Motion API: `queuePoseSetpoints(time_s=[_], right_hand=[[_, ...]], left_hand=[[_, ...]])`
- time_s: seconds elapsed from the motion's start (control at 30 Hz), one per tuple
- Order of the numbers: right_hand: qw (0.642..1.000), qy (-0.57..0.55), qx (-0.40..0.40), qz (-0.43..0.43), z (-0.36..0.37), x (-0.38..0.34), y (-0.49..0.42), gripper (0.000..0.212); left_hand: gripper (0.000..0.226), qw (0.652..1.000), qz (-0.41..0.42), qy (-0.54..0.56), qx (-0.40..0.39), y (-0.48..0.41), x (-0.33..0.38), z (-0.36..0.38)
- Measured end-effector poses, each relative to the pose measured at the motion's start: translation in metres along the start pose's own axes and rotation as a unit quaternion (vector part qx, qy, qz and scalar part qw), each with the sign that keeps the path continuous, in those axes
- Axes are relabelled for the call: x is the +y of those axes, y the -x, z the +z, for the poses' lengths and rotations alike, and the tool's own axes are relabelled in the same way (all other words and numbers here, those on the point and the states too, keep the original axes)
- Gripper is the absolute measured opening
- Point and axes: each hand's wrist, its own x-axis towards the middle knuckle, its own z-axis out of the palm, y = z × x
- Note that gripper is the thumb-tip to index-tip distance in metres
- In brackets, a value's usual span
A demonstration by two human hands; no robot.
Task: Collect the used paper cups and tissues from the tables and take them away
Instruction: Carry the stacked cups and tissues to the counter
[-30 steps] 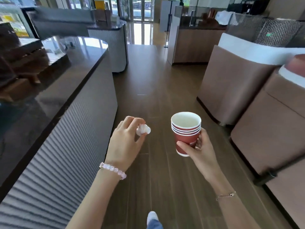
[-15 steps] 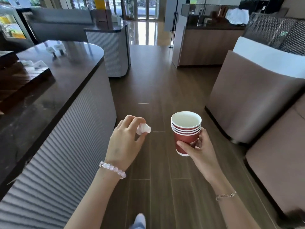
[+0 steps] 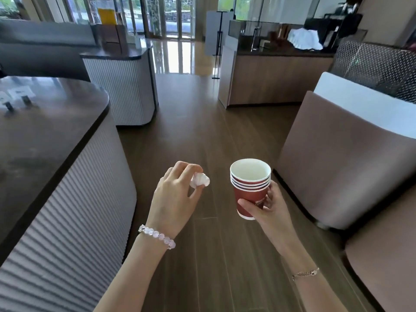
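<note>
Left hand: the left hand (image 3: pixel 173 199) is curled, its fingertips (image 3: pixel 188 167) and thumb pinching a crumpled white tissue (image 3: pixel 200 180).
Tissue: a small wad poking out just beyond the pinch, off any surface, near the cups' rim but apart from it.
Right hand: the right hand (image 3: pixel 267 208) wraps its thumb and fingers round the lower half of a stack of red paper cups (image 3: pixel 249 188).
Cups: nested, upright, rims above the fingers; the top one looks empty.
Surroundings: a dark counter (image 3: pixel 45 131) beyond the left fingers, a brown armchair (image 3: pixel 337 165) beyond the right ones, wooden floor (image 3: pixel 213 136) underneath.
Done: collecting appears finished for these items, since both are in hand and away from any table.
Left: carrying them off and discarding them; no bin is visible, and whether other tables hold more I cannot tell.
</note>
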Motion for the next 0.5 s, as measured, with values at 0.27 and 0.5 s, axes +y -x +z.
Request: queuePoseSetpoints(time_s=[0.27, 0.5], right_hand=[[1.0, 0.009, 0.025, 0.001, 0.019, 0.008, -0.14, 0.062], [1.0, 0.009, 0.008, -0.01, 0.026, 0.031, -0.287, 0.063]], left_hand=[[0.017, 1.0, 0.02, -0.004, -0.01, -0.12, -0.065, 0.059], [0.019, 1.0, 0.001, -0.025, -0.006, -0.228, -0.122, 0.134]])
